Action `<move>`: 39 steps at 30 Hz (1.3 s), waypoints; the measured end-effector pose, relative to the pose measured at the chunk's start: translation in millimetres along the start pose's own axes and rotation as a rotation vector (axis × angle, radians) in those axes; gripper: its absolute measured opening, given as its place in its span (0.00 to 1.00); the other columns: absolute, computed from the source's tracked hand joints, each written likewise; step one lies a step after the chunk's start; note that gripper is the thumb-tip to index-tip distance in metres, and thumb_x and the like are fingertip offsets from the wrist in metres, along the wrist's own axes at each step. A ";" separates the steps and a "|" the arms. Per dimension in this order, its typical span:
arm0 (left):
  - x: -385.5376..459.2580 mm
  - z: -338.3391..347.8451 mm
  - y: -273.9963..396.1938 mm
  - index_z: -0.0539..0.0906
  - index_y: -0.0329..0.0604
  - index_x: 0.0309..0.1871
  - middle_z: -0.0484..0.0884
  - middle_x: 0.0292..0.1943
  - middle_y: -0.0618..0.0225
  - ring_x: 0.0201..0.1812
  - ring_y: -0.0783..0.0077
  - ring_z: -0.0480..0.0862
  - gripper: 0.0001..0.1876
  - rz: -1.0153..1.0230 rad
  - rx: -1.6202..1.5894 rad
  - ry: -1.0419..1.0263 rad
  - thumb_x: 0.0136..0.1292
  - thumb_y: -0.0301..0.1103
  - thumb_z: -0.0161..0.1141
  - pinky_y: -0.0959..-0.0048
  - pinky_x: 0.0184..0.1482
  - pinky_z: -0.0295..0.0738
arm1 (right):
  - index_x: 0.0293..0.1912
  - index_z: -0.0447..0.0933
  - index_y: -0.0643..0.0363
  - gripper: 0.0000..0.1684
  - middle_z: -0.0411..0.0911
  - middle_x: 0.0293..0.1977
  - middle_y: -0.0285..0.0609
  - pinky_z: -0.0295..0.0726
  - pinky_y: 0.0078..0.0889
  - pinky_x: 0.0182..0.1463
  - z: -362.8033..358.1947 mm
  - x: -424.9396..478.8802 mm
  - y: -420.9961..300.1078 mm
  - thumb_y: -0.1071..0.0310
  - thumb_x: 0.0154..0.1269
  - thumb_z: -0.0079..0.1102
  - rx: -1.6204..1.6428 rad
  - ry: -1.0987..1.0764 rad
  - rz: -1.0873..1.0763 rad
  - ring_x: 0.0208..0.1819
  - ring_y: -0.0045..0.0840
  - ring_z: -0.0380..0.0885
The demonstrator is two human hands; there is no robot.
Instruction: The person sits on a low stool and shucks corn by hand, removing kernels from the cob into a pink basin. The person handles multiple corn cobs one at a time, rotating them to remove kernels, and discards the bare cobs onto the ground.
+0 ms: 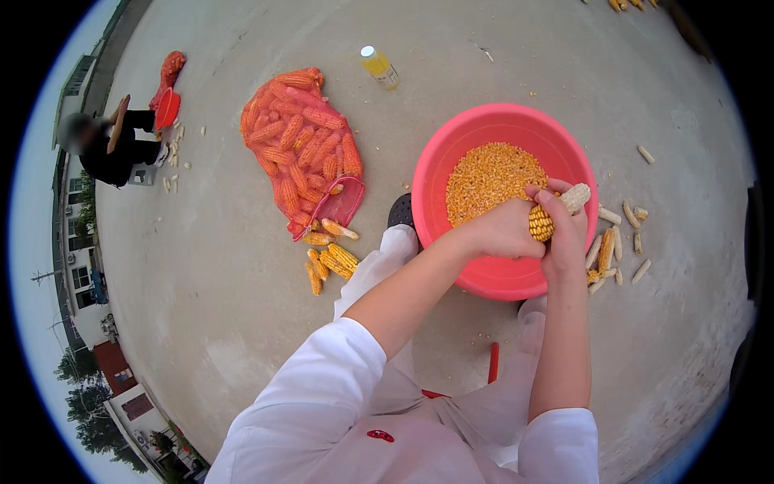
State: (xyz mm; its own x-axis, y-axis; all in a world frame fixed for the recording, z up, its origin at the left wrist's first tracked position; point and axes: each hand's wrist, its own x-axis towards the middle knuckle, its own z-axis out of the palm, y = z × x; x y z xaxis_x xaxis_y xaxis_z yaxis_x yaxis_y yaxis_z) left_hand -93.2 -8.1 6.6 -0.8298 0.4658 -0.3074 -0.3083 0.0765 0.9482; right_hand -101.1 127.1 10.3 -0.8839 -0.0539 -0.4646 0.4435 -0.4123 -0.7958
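Both hands meet over the right part of a pink plastic basin (505,284). A heap of loose corn kernels (493,175) lies inside it. My left hand (507,225) is closed against an ear of corn (540,224) whose yellow kernels show at the near end. In the fingers of my right hand (567,239), a bare pale cob (575,196) points up to the right. Right-hand fingers cover the middle, so I cannot tell whether ear and cob are one piece.
Left of the basin lies a red mesh sack (302,139) of corn ears, with loose ears (338,260) at its mouth. A bottle of yellow liquid (381,68) stands beyond. Stripped cobs (617,242) litter the right side. Far left, a person (115,145) sits by a red basin (167,109).
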 end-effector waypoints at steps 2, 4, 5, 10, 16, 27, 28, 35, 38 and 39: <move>-0.6 -5.2 8.6 0.79 0.33 0.51 0.87 0.37 0.61 0.36 0.64 0.86 0.22 -0.147 -0.091 -0.058 0.50 0.27 0.67 0.64 0.39 0.81 | 0.59 0.71 0.65 0.24 0.80 0.42 0.45 0.84 0.31 0.52 3.3 1.1 -4.5 0.74 0.65 0.64 -0.038 -0.049 -0.011 0.49 0.28 0.84; -0.6 6.4 10.0 0.79 0.33 0.51 0.86 0.36 0.57 0.36 0.61 0.87 0.22 -0.158 -0.081 0.000 0.50 0.28 0.67 0.63 0.38 0.81 | 0.66 0.67 0.67 0.31 0.81 0.45 0.45 0.84 0.30 0.52 5.6 -2.0 -14.5 0.72 0.67 0.64 -0.075 -0.082 -0.021 0.48 0.26 0.83; 0.5 13.3 4.9 0.79 0.33 0.51 0.86 0.35 0.55 0.35 0.58 0.87 0.23 -0.064 0.043 0.126 0.51 0.28 0.68 0.61 0.37 0.81 | 0.67 0.67 0.67 0.31 0.81 0.45 0.45 0.83 0.30 0.52 5.7 -0.3 -13.0 0.71 0.67 0.65 -0.135 -0.053 -0.076 0.48 0.26 0.83; 1.3 13.0 3.9 0.78 0.33 0.53 0.85 0.33 0.46 0.36 0.45 0.87 0.24 0.023 0.613 0.465 0.53 0.30 0.69 0.54 0.36 0.81 | 0.65 0.71 0.66 0.31 0.83 0.48 0.45 0.81 0.30 0.54 22.7 -5.1 -6.2 0.64 0.68 0.67 -0.446 0.076 -0.309 0.49 0.27 0.82; -5.7 12.2 13.2 0.75 0.32 0.53 0.85 0.30 0.46 0.35 0.43 0.87 0.25 -0.006 0.822 0.447 0.53 0.33 0.69 0.51 0.38 0.82 | 0.51 0.78 0.66 0.24 0.84 0.45 0.48 0.80 0.34 0.49 2.6 0.0 -2.5 0.54 0.70 0.66 -0.808 0.203 -0.395 0.45 0.28 0.84; -9.6 12.6 18.1 0.76 0.31 0.54 0.86 0.33 0.43 0.37 0.43 0.87 0.28 -0.125 0.805 0.401 0.53 0.40 0.70 0.51 0.42 0.83 | 0.45 0.79 0.67 0.23 0.84 0.32 0.51 0.79 0.39 0.43 -3.3 12.8 11.6 0.53 0.76 0.55 -0.670 0.165 -0.341 0.36 0.32 0.84; -9.8 12.2 18.1 0.76 0.32 0.54 0.86 0.33 0.43 0.37 0.43 0.87 0.28 -0.111 0.812 0.416 0.54 0.40 0.70 0.51 0.42 0.83 | 0.45 0.79 0.67 0.23 0.84 0.32 0.50 0.79 0.39 0.43 -6.7 15.3 16.3 0.53 0.76 0.55 -0.651 0.159 -0.327 0.37 0.32 0.83; -12.8 9.4 27.0 0.74 0.33 0.53 0.86 0.32 0.46 0.37 0.44 0.88 0.28 -0.172 0.836 0.432 0.54 0.39 0.71 0.50 0.41 0.83 | 0.53 0.75 0.62 0.21 0.81 0.47 0.44 0.77 0.33 0.53 -1.9 7.1 11.5 0.56 0.74 0.61 -0.565 -0.068 -0.375 0.49 0.26 0.80; -16.1 15.8 27.0 0.72 0.33 0.56 0.86 0.32 0.46 0.36 0.44 0.88 0.30 -0.166 0.766 0.411 0.55 0.38 0.71 0.50 0.40 0.83 | 0.50 0.77 0.62 0.20 0.82 0.43 0.42 0.79 0.33 0.51 1.5 5.4 6.0 0.55 0.70 0.66 -0.519 -0.120 -0.317 0.46 0.26 0.81; -12.6 15.5 26.3 0.72 0.33 0.57 0.86 0.32 0.45 0.36 0.44 0.88 0.30 -0.154 0.794 0.405 0.55 0.39 0.71 0.50 0.40 0.83 | 0.48 0.77 0.62 0.20 0.82 0.41 0.42 0.79 0.34 0.49 -0.1 5.1 4.4 0.55 0.69 0.67 -0.499 -0.098 -0.258 0.44 0.25 0.81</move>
State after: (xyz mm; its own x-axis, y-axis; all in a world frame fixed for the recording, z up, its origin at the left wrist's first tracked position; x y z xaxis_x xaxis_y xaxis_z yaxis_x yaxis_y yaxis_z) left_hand -83.6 1.8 36.7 -0.9523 0.0651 -0.2980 -0.1427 0.7684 0.6238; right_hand -103.7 125.1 4.4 -0.9719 -0.1025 -0.2119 0.2072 0.0549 -0.9768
